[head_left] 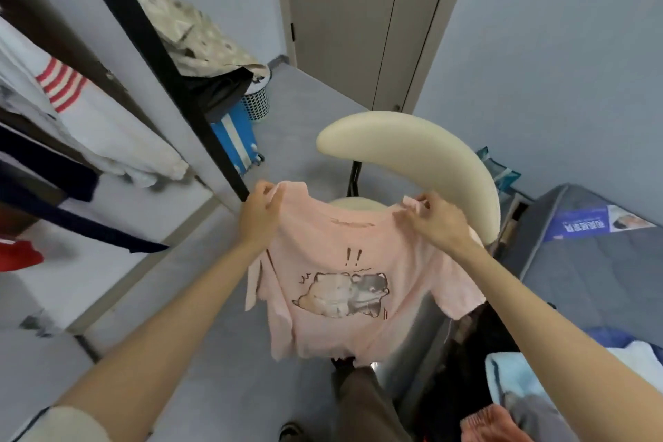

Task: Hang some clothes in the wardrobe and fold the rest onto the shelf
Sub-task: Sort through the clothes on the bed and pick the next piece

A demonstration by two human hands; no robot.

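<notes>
A pink T-shirt [333, 283] with a cartoon animal print hangs in the air in front of me, print side facing me. My left hand [260, 213] pinches its left shoulder and my right hand [436, 219] pinches its right shoulder. The shirt hangs over a cream chair [423, 158]. The open wardrobe [64, 140] is on my left, with a red-striped white garment [62, 86] and dark clothes hanging inside.
A bed [588, 262] with a pile of clothes [520, 391] lies at the right. A laundry basket [256, 102] and a blue suitcase [235, 138] stand by the wardrobe's black frame [172, 82]. A closed door [358, 18] is ahead. Grey floor lies between wardrobe and chair.
</notes>
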